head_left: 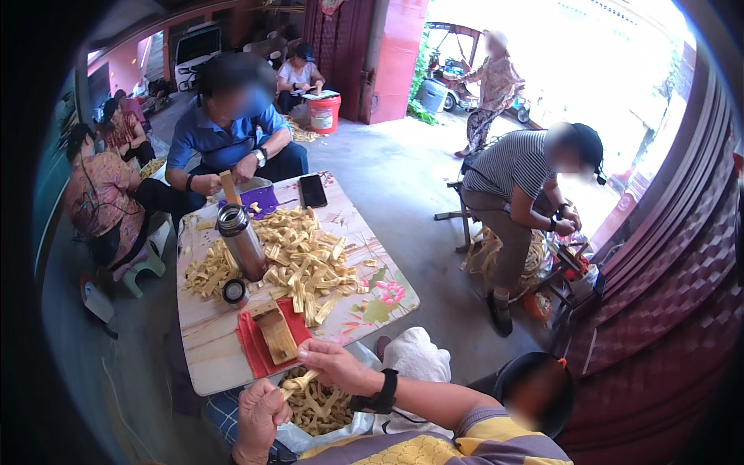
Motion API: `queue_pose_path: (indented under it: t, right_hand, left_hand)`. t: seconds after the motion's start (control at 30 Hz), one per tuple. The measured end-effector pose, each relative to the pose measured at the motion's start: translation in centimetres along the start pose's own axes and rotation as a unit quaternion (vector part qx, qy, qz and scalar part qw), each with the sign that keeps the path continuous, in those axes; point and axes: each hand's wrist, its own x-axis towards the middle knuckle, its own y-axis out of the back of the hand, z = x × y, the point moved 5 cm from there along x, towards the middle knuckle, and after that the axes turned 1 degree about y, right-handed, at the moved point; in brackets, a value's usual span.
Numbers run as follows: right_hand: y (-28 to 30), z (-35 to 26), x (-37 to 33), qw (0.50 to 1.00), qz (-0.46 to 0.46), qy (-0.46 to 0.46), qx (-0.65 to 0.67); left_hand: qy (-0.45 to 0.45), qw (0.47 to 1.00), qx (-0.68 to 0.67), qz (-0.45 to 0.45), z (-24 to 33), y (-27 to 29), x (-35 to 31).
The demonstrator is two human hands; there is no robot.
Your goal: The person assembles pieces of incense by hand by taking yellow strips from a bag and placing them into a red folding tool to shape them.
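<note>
Between my two hands runs a pale yellow strip (297, 383), twisted into a knot-like fold. My left hand (261, 412) is closed in a fist around its lower end. With thumb and fingers pinched, my right hand (338, 366) grips the upper end, a black band on its wrist. Just beneath them, an open plastic bag (361, 423) holds many similar folded yellow pieces (324, 409). Beyond my hands, a flat wooden block (277, 335) lies on a red cloth (251, 346) at the table's near edge. Loose yellow strips (306, 260) are heaped farther back on the table (213, 356).
A steel thermos (243, 246) stands amid the strips, its cup lid (234, 292) nearby. A phone (312, 191) lies at the far edge. Across the table sits a person in blue (221, 143); another in stripes (511, 174) bends at right. A white cloth bundle (417, 358) is beside my right forearm.
</note>
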Motion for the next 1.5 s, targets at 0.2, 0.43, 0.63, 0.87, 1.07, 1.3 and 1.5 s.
queue_pose_path:
  t: [0.2,0.43,0.63,0.87,1.07,1.3,1.5]
  right_hand:
    - [0.7,1.2,0.8,0.999,-0.027,0.031,-0.020]
    - [-0.5,5.0,1.0,0.987,-0.057,-0.022,-0.146]
    - [0.2,6.9,1.2,0.951,-0.054,0.055,-0.300]
    - [-2.7,5.1,0.5,0.917,-0.015,0.087,-0.390]
    - [0.4,3.7,2.8,0.944,0.041,0.087,-0.315]
    - [4.9,2.1,6.0,0.930,0.106,0.061,-0.347]
    - [4.7,1.7,7.5,0.942,0.132,0.057,-0.304]
  left_hand:
    - [-0.128,0.852,0.501,0.083,1.7,2.0,1.0]
    - [-0.191,0.699,0.688,0.023,-1.9,0.8,0.8]
    - [-0.249,0.634,0.732,-0.004,-2.7,1.9,1.0]
    - [-0.361,0.592,0.720,-0.019,-4.7,7.5,2.2]
    - [-0.209,0.777,0.590,0.066,-4.7,7.4,4.9]
    - [-0.005,0.976,0.216,0.028,-5.3,8.0,7.5]
    - [-0.073,0.933,0.339,0.095,-4.3,9.1,9.0]
